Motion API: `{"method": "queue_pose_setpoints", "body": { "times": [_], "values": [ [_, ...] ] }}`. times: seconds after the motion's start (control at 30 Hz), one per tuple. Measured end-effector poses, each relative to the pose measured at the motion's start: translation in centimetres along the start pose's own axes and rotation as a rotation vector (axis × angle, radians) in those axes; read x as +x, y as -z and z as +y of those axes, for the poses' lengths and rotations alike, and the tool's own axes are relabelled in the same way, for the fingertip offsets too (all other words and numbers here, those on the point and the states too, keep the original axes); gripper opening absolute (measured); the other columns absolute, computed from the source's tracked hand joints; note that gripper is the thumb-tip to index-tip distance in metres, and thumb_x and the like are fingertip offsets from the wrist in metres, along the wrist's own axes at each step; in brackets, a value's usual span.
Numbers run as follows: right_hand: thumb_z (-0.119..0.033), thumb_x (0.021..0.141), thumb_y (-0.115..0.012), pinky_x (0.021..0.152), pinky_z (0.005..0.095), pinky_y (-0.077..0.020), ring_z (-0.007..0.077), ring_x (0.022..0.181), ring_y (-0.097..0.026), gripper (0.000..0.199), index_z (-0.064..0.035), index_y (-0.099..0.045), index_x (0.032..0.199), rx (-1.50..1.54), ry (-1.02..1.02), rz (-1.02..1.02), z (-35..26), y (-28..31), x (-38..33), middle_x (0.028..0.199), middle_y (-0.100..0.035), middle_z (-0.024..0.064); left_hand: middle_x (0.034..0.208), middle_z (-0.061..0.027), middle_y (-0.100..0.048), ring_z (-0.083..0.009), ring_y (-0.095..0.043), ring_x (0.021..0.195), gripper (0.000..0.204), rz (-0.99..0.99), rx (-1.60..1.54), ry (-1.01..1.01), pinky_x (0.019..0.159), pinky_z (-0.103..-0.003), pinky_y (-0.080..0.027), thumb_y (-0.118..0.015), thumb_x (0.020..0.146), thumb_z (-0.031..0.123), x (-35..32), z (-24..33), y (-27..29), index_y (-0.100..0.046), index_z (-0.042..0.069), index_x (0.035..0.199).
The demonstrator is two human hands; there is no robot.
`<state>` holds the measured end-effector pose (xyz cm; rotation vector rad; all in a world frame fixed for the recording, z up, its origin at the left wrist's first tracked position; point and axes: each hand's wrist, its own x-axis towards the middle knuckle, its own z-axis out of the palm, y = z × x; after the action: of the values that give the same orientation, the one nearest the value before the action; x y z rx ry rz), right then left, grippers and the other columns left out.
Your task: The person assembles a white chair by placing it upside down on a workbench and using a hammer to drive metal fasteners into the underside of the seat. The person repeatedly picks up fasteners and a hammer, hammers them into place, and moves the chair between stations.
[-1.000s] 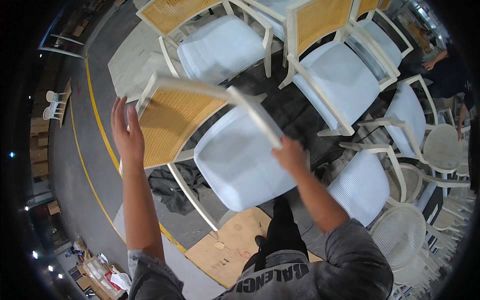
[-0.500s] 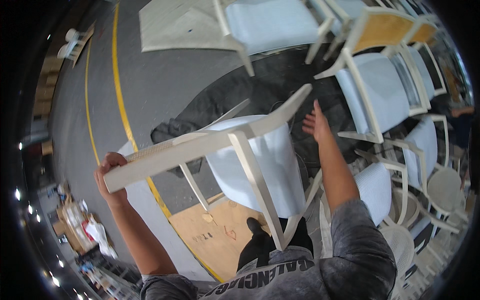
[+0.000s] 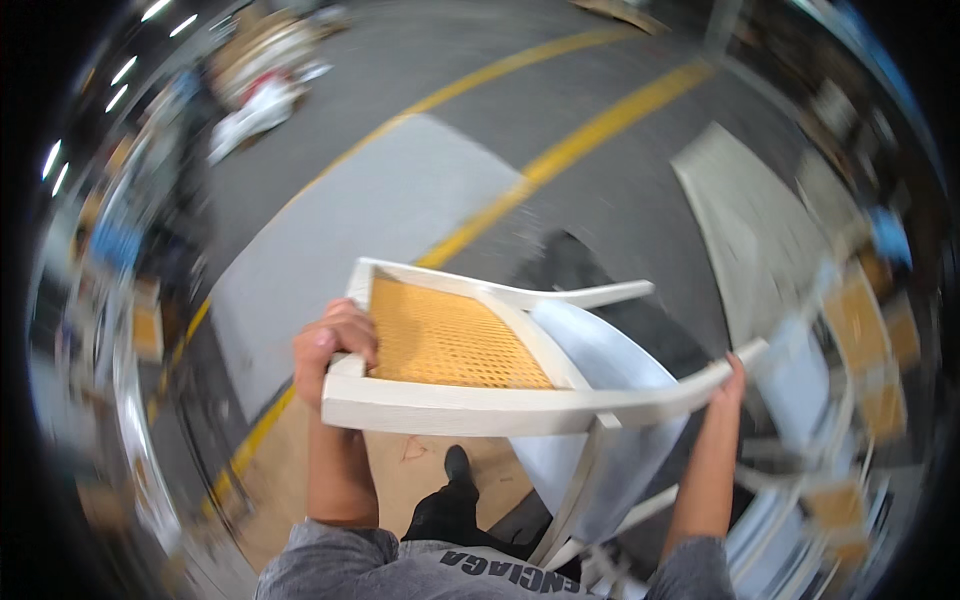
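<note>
A white wooden chair [image 3: 460,408] with a yellow woven cane backrest and a pale blue seat is held tilted in front of my body. My left hand [image 3: 335,345] is wrapped round the top rail of the backrest. At the other end, my right hand [image 3: 732,380] grips the end of a rear leg, with its fingers partly hidden behind the wood. The seat [image 3: 610,350] lies between my two hands, beyond the backrest. Some of the lower frame is hidden near my shirt.
Several similar chairs [image 3: 800,380] stand at the right, blurred. A grey sheet [image 3: 350,210] lies on the floor beside yellow lines [image 3: 560,150], and a brown board [image 3: 290,490] lies under my foot. Wrapped bundles [image 3: 265,100] sit at the far left. A pale panel [image 3: 750,200] lies at right.
My right hand, open and free before, now holds the chair's leg. The view has swung left, and the chair has turned so its cane backrest shows. My left hand keeps its hold.
</note>
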<state>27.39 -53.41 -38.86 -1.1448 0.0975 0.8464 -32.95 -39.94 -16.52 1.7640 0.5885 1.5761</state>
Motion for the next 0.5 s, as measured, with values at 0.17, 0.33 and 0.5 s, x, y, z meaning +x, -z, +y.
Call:
{"method": "queue_pose_setpoints", "body": {
  "times": [0.17,0.33,0.5],
  "values": [
    [-0.021,0.081,-0.073,0.069,0.0404,-0.0551,0.0259,0.074,-0.061,0.025,-0.0111,-0.057,0.098,-0.186,0.03,-0.409,5.1,-35.1,-12.4,0.084,-0.057,0.0081,0.078,-0.0146,-0.063,-0.027,-0.059,0.085,0.057,0.508,0.064,-0.008,0.092,-0.038,-0.042,-0.033,0.101,0.033,-10.9,7.2,24.9,-0.062,0.001,0.064],
    [-0.017,0.084,-0.072,0.061,0.0401,-0.0545,0.0265,0.066,-0.062,0.023,-0.0057,-0.057,0.097,-0.314,0.062,-0.961,15.6,-60.8,-40.1,0.08,-0.058,0.009,0.145,-0.0175,-0.054,-0.0315,-0.054,0.13,0.052,1.355,-0.566,0.227,0.114,-0.044,-0.039,-0.038,0.106,0.039,-31.9,12.8,33.6,-0.058,-0.001,0.133],
    [-0.022,0.082,-0.074,0.053,0.0363,-0.0549,0.0225,0.06,-0.064,0.037,-0.0042,-0.051,0.104,-0.351,0.367,-1.555,21.2,-70.7,-67.0,0.079,-0.059,0.01,0.146,-0.0167,-0.053,-0.0317,-0.049,0.135,0.07,1.491,-0.713,0.544,0.115,-0.046,-0.037,-0.035,0.104,0.054,-41.6,8.1,31.2,-0.043,0.0,0.148]
  ]
}}
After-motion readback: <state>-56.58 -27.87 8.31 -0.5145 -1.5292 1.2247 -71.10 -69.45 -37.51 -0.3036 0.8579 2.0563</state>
